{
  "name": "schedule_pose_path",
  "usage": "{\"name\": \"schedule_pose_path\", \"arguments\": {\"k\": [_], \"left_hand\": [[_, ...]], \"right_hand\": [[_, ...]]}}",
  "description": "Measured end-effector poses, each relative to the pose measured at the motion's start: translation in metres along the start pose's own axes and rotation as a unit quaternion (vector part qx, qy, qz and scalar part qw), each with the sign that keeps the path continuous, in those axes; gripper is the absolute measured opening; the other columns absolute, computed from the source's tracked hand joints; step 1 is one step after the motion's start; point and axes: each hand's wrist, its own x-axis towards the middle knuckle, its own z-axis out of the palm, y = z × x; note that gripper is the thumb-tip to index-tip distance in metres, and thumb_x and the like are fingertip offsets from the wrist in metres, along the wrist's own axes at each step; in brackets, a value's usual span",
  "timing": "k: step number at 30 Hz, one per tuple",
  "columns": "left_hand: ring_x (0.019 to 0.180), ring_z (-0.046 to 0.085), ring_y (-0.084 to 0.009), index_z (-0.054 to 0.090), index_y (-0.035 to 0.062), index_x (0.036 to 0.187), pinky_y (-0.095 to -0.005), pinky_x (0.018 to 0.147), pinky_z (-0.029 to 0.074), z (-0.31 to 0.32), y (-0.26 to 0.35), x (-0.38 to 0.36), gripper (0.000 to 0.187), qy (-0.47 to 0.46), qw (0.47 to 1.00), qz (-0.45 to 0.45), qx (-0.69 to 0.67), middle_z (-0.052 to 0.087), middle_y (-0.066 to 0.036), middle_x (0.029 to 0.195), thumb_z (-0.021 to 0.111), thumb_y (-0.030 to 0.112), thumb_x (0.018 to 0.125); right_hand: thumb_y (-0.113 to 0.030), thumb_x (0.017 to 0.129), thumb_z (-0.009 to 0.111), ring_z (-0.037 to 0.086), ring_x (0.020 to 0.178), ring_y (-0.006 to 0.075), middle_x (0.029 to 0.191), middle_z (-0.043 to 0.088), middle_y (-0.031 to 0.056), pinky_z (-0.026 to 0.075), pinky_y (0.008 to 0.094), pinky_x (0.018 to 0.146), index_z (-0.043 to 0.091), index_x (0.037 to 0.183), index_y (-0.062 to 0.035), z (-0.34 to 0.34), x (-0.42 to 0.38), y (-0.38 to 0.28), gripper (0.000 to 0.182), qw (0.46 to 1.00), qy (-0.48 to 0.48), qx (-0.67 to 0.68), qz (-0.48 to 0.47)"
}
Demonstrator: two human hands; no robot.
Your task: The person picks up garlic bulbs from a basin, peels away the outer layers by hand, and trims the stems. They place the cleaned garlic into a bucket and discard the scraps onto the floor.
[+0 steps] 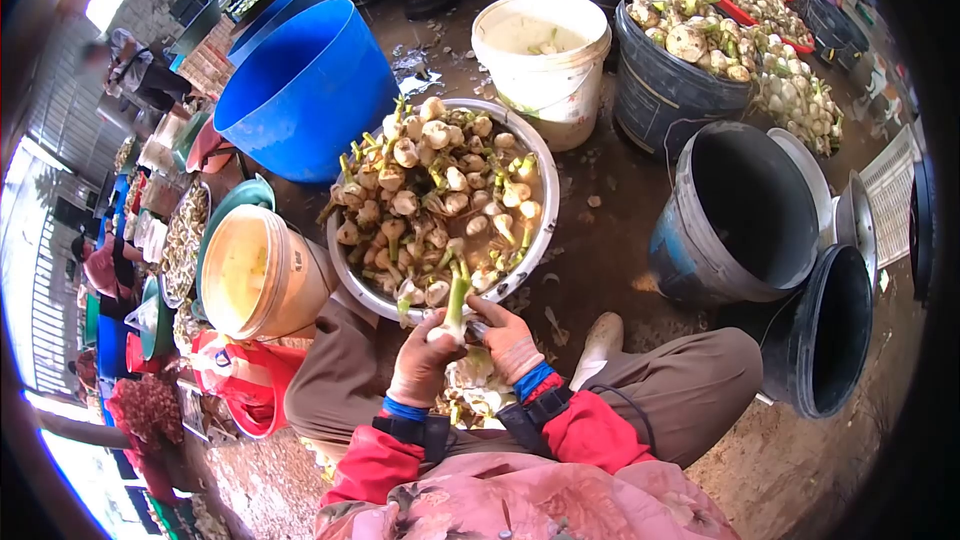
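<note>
My left hand (418, 362) is closed on a garlic bulb (455, 312), whose thick green stalk points up and away from me. Beside it, my right hand (508, 342) is curled round what looks like a small knife (477, 328), mostly hidden by the fingers and close to the bulb's side. Just beyond both hands stands a wide metal basin (545, 230), heaped with stalked, dirty garlic bulbs (455, 180) in brownish water. Below my hands, between my legs, lie pale garlic peelings (475, 385).
A blue tub (305, 90) and a white bucket (545, 65) stand behind the basin. Dark tubs of garlic (680, 70) are at the back right. Buckets (740, 215) sit by my right knee, a cream bucket (245, 275) at left. Another person (145, 70) stands far left.
</note>
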Motion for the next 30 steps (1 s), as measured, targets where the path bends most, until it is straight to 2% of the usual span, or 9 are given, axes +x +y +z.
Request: {"name": "schedule_pose_path", "arguments": {"k": [6,8,16,18,20,22,24,26,30], "left_hand": [[0.093,0.057,-0.032,0.047,0.0048,0.124,-0.049,0.08,0.047,0.003,0.0,-0.01,0.049,-0.026,0.976,-0.001,-0.216,0.06,-0.016,0.105,0.062,0.022,0.08],[0.088,0.06,-0.0284,0.045,0.0069,0.125,-0.0448,0.074,0.054,0.009,0.002,-0.013,0.052,0.011,0.992,-0.001,-0.129,0.06,-0.011,0.098,0.065,0.018,0.078],[0.085,0.053,-0.01,0.038,0.0025,0.132,-0.0245,0.077,0.044,0.005,-0.007,-0.009,0.068,0.061,0.956,0.062,0.281,0.055,-0.002,0.103,0.074,0.011,0.075],[0.08,0.054,-0.0118,0.038,0.0035,0.132,-0.0266,0.072,0.046,0.007,-0.003,-0.014,0.068,0.044,0.982,0.026,0.179,0.056,-0.003,0.097,0.075,0.022,0.077],[0.075,0.055,-0.0149,0.039,0.0062,0.132,-0.0291,0.065,0.046,-0.002,0.002,-0.013,0.07,-0.102,0.994,-0.016,-0.037,0.058,-0.004,0.091,0.072,0.036,0.077],[0.07,0.057,-0.0194,0.041,0.0111,0.131,-0.0322,0.06,0.046,-0.001,0.003,-0.015,0.071,-0.085,0.996,-0.002,-0.024,0.06,-0.007,0.089,0.068,0.048,0.077],[0.07,0.059,-0.0223,0.042,0.0152,0.131,-0.034,0.059,0.047,0.003,0.008,-0.02,0.068,-0.062,0.979,-0.063,-0.186,0.061,-0.01,0.091,0.067,0.049,0.077],[0.07,0.06,-0.0245,0.041,0.0179,0.131,-0.035,0.06,0.048,0.003,0.008,-0.02,0.067,-0.057,0.976,-0.07,-0.199,0.062,-0.013,0.096,0.066,0.05,0.077],[0.084,0.054,-0.0205,0.04,0.0143,0.132,-0.0313,0.064,0.047,-0.004,0.006,-0.016,0.069,-0.067,0.992,-0.054,-0.092,0.055,-0.007,0.102,0.067,0.047,0.078]], "right_hand": [[0.008,0.082,0.053,0.054,0.107,0.0147,0.122,0.056,0.0103,0.041,0.0253,0.093,0.046,0.128,0.004,0.001,-0.002,-0.011,0.047,0.999,-0.05,-0.004,-0.017],[0.009,0.079,0.05,0.053,0.108,0.0153,0.121,0.056,0.0106,0.041,0.0253,0.093,0.046,0.128,0.0035,0.001,-0.003,-0.016,0.05,0.998,-0.056,-0.017,0.002],[0.011,0.076,0.047,0.052,0.111,0.0163,0.123,0.054,0.0105,0.04,0.0263,0.095,0.046,0.129,0.0033,0.0,0.002,-0.007,0.053,0.991,-0.068,-0.112,-0.003],[0.015,0.072,0.043,0.052,0.111,0.0173,0.123,0.054,0.0107,0.039,0.0267,0.096,0.046,0.129,0.003,0.001,0.003,-0.005,0.058,0.986,-0.072,-0.149,-0.025],[0.016,0.07,0.042,0.053,0.111,0.0178,0.122,0.055,0.0108,0.039,0.0271,0.096,0.046,0.129,0.0024,0.001,-0.001,-0.006,0.061,0.99,-0.085,-0.101,-0.04],[0.017,0.068,0.04,0.053,0.11,0.0182,0.121,0.055,0.0109,0.039,0.0275,0.097,0.046,0.129,0.0019,0.0,-0.002,-0.006,0.063,0.992,-0.1,-0.054,-0.056],[0.006,0.084,0.05,0.051,0.112,0.0187,0.125,0.052,0.0112,0.042,0.0302,0.095,0.043,0.132,-0.0011,-0.003,-0.005,-0.007,0.049,0.983,-0.171,0.016,-0.063],[0.013,0.073,0.044,0.054,0.107,0.0164,0.12,0.054,0.008,0.044,0.0294,0.092,0.047,0.131,-0.0024,0.0,-0.009,-0.014,0.059,0.985,-0.163,0.063,-0.004],[-0.015,0.088,0.061,0.053,0.104,0.0133,0.118,0.056,0.006,0.045,0.028,0.088,0.047,0.13,-0.0028,-0.009,-0.002,0.0,0.046,0.987,-0.117,0.11,0.002]]}}
